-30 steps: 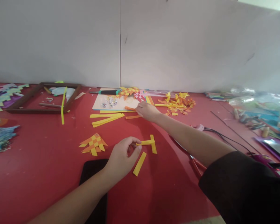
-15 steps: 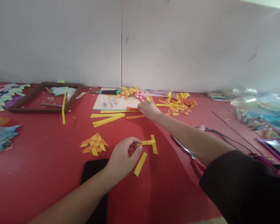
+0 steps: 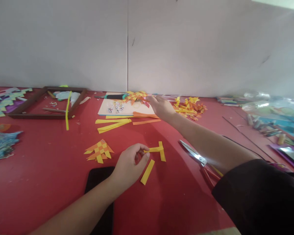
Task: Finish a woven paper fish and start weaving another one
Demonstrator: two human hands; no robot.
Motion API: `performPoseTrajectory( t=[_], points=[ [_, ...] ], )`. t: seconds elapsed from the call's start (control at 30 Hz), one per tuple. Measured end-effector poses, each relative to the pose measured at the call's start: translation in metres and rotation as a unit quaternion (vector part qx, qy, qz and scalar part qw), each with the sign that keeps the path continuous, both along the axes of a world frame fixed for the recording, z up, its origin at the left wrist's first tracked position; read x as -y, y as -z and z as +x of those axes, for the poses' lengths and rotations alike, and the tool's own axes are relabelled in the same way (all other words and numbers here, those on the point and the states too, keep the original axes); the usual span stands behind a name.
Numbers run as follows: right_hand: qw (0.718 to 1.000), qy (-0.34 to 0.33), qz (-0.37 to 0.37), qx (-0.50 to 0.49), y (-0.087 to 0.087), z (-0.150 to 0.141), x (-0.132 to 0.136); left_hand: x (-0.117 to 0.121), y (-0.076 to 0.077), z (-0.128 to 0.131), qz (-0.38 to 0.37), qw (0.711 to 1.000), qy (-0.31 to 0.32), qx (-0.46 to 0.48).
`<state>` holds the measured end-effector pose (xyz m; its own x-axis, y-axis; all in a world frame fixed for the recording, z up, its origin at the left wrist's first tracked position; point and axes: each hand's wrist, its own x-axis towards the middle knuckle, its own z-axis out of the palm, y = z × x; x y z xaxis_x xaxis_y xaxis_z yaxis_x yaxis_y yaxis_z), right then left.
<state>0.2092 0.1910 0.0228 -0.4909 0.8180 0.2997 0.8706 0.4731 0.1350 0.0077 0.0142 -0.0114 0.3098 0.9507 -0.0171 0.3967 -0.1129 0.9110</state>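
My left hand [image 3: 131, 164] pinches the end of a yellow paper strip [image 3: 154, 149], which is joined to a second strip in a T shape. A loose yellow strip [image 3: 147, 172] lies just below it. Farther back, my right hand [image 3: 163, 107] reaches over the right end of a pale board [image 3: 127, 109], with its fingers stretched forward; their tips are blurred and partly hidden. Under and beside it are orange paper strips [image 3: 144, 114] and a woven orange-yellow paper piece [image 3: 137, 95]. A woven paper fish [image 3: 99, 150] lies left of my left hand.
Scissors [image 3: 193, 153] lie open below my right forearm. A black phone [image 3: 100, 182] is under my left forearm. Yellow strips [image 3: 114, 125], paper scraps [image 3: 191, 107], a cutter knife [image 3: 114, 96] and a brown frame [image 3: 41, 116] are farther back. Plastic bottles [image 3: 271, 106] stand at right.
My right hand has moved back and slightly right, away from the orange strips, which now show more fully on the board's edge. The scissors are more exposed. My left hand stays put.
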Motion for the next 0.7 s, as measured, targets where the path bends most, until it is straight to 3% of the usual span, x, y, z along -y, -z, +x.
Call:
performPoseTrajectory(
  t=[0.13, 0.33, 0.5, 0.7],
  points=[
    [0.993, -0.085, -0.039, 0.075, -0.017, -0.008, 0.016, 0.0, -0.001, 0.001, 0.004, 1.0, -0.003, -0.001],
    [0.962, -0.172, -0.129, 0.171, -0.009, -0.015, 0.025, -0.001, -0.001, 0.0, 0.005, 1.0, 0.0, 0.001],
    [0.952, -0.177, -0.163, 0.191, -0.002, -0.02, 0.015, 0.0, -0.001, 0.001, 0.007, 1.0, -0.001, 0.002],
    [0.968, -0.139, -0.166, 0.126, 0.001, -0.026, 0.02, -0.001, -0.003, 0.001, 0.011, 1.0, -0.008, 0.006]
  ],
)
